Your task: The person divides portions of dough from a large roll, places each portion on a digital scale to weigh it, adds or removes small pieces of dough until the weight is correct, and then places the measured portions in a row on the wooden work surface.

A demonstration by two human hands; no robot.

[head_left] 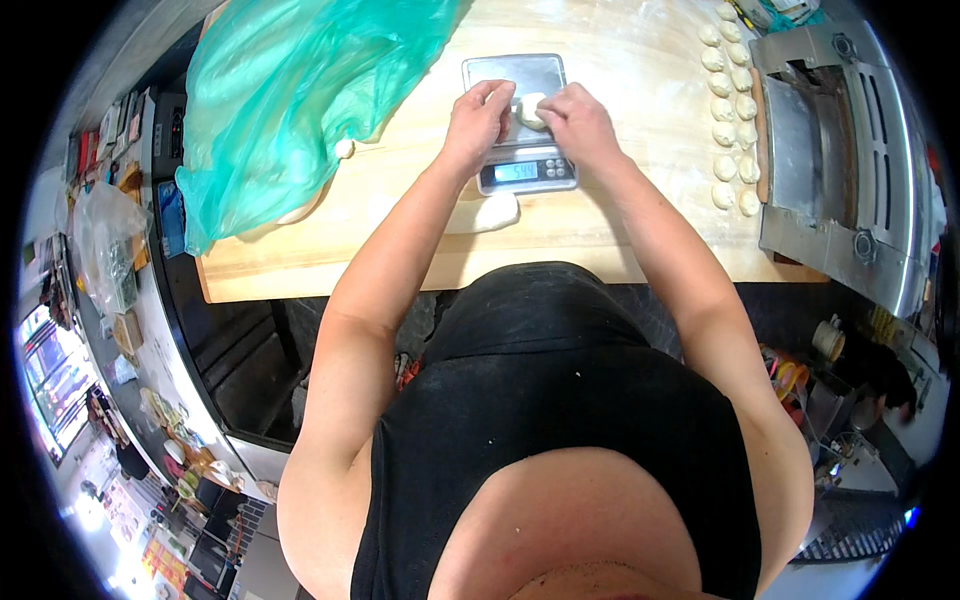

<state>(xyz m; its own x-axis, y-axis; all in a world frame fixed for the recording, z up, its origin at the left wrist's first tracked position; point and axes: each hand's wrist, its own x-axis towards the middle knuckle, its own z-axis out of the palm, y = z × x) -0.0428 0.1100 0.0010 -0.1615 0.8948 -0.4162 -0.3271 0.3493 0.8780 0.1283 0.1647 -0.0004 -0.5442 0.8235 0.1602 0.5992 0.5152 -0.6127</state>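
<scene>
A digital kitchen scale [515, 72] with a square metal platform stands on the wooden work table. On its platform lies a pale lump of dough [530, 114]. My right hand [584, 122] pinches the right edge of this lump with thumb and fingertips. Close by its left side, my left hand [480, 122] is cupped, fingers bent and apart from the thumb; nothing shows in it. The lit display [516, 172] faces me below the platform. Nearer to me lies a long strip of dough [490, 213], partly behind my left forearm.
Translucent green plastic sheeting [300, 90] covers the table's left side, with a small dough bit [345, 149] at its edge. Several dough balls [722, 110] line the right in two columns, beside a rolling pin [762, 140]. A steel machine [850, 150] borders the table's right end.
</scene>
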